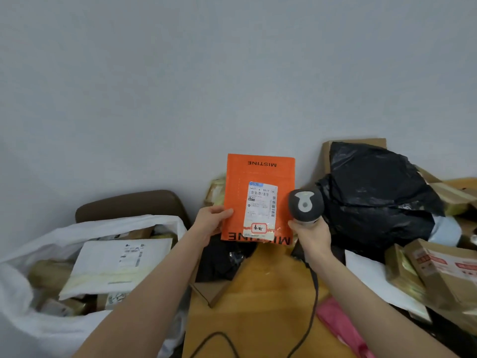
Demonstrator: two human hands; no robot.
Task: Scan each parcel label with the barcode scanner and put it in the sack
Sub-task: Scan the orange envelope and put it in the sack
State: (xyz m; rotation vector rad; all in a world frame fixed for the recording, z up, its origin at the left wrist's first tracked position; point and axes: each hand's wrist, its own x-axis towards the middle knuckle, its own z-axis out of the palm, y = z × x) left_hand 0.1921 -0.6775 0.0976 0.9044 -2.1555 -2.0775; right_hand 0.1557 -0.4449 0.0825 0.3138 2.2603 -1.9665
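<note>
- Our left hand grips the orange parcel by its left edge and holds it upright above the table, white label facing us.
- Our right hand is wrapped around the barcode scanner, just right of the label.
- At left, the open white sack holds a white mailer lying on brown parcels.

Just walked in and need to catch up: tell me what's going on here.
A person is scanning parcels. The left hand holds up an orange parcel, label facing the camera; the right hand grips the barcode scanner right beside it. The white sack on the left already holds several parcels; other parcels lie piled on the table at right.
</note>
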